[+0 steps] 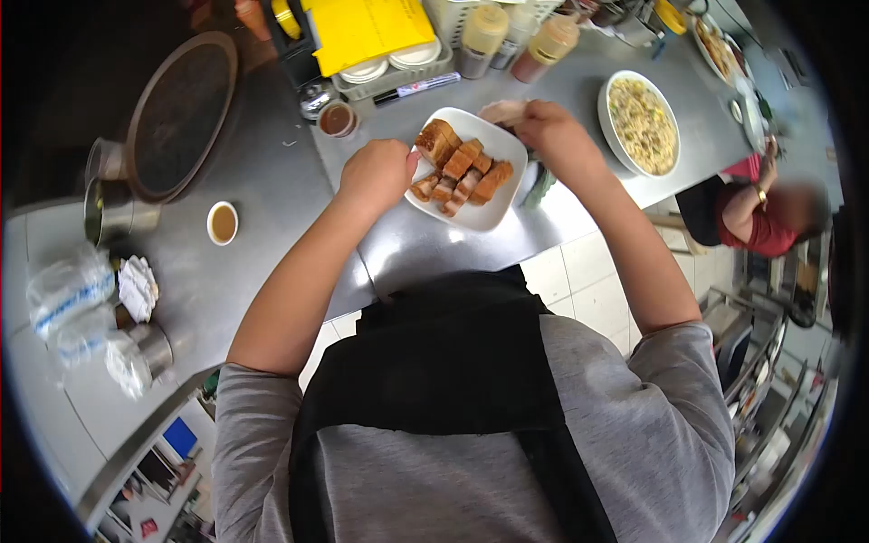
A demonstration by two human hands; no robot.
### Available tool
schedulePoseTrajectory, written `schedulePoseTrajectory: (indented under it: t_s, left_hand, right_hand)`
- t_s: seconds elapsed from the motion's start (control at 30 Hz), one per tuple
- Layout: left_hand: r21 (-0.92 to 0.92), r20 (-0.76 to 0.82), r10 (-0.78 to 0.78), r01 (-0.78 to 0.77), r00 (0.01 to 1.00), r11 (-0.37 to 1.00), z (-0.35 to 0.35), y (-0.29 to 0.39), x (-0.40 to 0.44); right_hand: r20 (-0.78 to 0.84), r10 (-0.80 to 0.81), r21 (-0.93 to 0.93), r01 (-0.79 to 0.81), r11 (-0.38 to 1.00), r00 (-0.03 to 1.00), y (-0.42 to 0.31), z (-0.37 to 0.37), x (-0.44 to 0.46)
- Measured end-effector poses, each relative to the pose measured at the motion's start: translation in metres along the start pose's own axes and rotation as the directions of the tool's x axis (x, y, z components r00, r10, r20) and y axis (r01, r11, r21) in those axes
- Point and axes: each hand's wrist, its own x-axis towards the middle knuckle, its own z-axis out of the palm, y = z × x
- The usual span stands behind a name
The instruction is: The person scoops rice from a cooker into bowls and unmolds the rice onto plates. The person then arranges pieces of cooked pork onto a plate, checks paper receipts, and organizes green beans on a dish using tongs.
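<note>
A white square dish (499, 206) with rounded corners holds several chunks of crispy roast pork belly (463, 163). My left hand (378, 177) is closed on the left rim of this dish, thumb at the edge. Close by the dish's upper right corner, my right hand (554, 136) is closed, its fingertips pinching a pale, crumpled, cloth-like piece (503, 112). What exactly that piece is, I cannot tell. A small cup of brown sauce (338, 119) stands above my left hand, and another white cup of sauce (223, 223) sits farther left.
A white bowl of fried rice (639, 125) stands to the right on the steel counter (272, 199). Squeeze bottles (484, 41), a marker (425, 87) and a basket of lids (398, 77) line the back. A round dark tray (181, 116) lies left. Another person (760, 213) is at right.
</note>
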Motion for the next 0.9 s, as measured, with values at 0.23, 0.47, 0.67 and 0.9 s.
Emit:
schedulePoseTrajectory:
  t_s: [0.23,0.47,0.67,0.9]
  left_hand:
    - [-0.173,-0.016,0.015,-0.018,1.000,0.985,0.011,0.018,-0.012]
    - [-0.016,-0.295,0.455,-0.481,0.840,0.877,-0.015,0.021,0.008]
    - [0.015,0.010,0.609,-0.609,0.793,0.793,-0.010,0.044,0.041]
    - [0.066,0.131,0.583,-0.594,0.802,0.802,-0.018,0.054,0.045]
  right_hand:
    - [-0.342,0.358,0.264,-0.277,0.924,0.869,-0.028,0.001,-0.080]
    - [-0.200,0.387,0.336,-0.308,0.890,0.900,-0.046,0.013,-0.068]
    - [-0.105,0.335,0.353,-0.280,0.893,0.936,-0.035,0.016,-0.051]
    - [-0.219,0.219,0.253,-0.161,0.954,0.951,-0.034,0.016,-0.028]
